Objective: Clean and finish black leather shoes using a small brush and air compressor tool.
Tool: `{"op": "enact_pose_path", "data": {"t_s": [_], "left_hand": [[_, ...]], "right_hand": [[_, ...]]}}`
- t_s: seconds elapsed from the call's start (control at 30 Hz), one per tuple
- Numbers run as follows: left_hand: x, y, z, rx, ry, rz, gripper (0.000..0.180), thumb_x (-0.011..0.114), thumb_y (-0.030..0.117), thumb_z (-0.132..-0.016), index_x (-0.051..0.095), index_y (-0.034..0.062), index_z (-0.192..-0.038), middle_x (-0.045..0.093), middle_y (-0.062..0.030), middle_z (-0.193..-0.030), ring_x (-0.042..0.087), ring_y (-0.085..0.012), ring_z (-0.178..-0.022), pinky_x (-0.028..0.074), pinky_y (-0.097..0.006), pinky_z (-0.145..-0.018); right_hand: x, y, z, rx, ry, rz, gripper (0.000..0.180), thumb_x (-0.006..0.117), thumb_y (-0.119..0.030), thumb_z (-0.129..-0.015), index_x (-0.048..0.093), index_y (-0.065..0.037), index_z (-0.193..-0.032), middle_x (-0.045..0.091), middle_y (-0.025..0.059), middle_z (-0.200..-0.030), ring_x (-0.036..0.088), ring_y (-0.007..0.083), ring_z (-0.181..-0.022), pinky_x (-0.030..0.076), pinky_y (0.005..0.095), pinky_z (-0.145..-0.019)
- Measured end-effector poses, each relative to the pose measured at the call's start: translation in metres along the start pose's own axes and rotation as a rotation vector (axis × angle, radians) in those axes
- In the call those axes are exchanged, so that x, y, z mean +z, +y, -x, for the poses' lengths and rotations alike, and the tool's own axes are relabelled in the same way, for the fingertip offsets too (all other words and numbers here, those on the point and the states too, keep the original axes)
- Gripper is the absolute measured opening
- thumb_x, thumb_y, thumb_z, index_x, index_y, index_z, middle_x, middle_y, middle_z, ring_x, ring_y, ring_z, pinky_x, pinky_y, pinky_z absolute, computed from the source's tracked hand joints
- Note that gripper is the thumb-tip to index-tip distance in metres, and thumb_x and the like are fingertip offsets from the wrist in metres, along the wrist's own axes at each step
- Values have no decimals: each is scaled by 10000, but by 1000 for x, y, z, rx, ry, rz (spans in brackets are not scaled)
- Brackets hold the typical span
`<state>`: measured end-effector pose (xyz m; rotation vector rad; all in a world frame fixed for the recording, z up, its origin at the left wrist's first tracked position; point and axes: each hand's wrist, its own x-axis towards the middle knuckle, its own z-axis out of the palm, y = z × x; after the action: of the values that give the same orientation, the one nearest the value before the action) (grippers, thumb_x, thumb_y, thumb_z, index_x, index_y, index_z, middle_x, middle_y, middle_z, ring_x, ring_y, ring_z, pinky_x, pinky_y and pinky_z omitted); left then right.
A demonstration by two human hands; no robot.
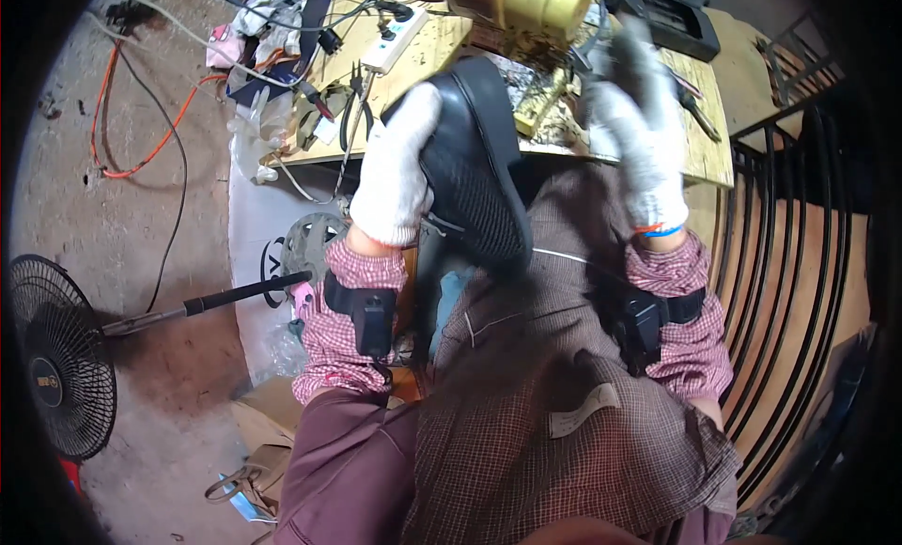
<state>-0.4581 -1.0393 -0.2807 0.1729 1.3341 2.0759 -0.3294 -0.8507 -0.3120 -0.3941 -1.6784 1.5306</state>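
Observation:
A black shoe [474, 160] is held up over my lap, its textured side toward me. My left hand [395, 174], in a white knit glove, is closed on the shoe's left side. My right hand [646, 141], gloved the same way, is raised over the right part of the wooden workbench [707, 160]. Motion smears its fingers, so whether it holds anything cannot be made out. A hand tool with dark handles [697, 113] lies close to the right hand. Pliers [357, 103] rest on the bench beside the left hand. A checked apron [564, 357] covers my lap.
A yellow rounded machine part [545, 7] stands at the bench's back, with dark scraps scattered below it. A white power strip [395, 39] with cables lies back left. A black fan [61, 357] stands at the left. Black metal bars [785, 263] line the right side.

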Motion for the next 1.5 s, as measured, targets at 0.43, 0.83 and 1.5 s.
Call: {"op": "enact_pose_path", "data": {"t_s": [0.43, 0.83, 1.5], "left_hand": [[-45, -19, -42, 44, 208, 235, 365, 597, 327, -999, 609, 47, -1232, 695, -133, -1140, 701, -276, -978, 588, -454, -879], [-24, -59, -1, -72, 105, 169, 392, 578, 361, -1008, 619, 22, -1200, 702, -121, -1056, 712, -219, -882, 605, -360, -792], [-5, -65, 12, -41, 31, -6, 406, 574, 366, -1005, 627, 6, -1184, 707, -135, -1027, 720, -240, -862, 608, -375, -781]], "right_hand": [[-32, 124, -19, 238, -100, 646, 526, 713, -450, -868, 679, -95, -1256, 719, 111, -1092, 678, 227, -857, 527, 342, -755], [-48, -17, 38, 637, -255, -207, 323, 675, -237, -923, 734, 17, -1114, 727, 76, -1082, 636, 114, -845, 515, 273, -799], [-26, -10, 77, -320, -396, 398, 259, 781, -121, -778, 760, -137, -1036, 660, 76, -792, 639, 260, -673, 516, 366, -598]]}}
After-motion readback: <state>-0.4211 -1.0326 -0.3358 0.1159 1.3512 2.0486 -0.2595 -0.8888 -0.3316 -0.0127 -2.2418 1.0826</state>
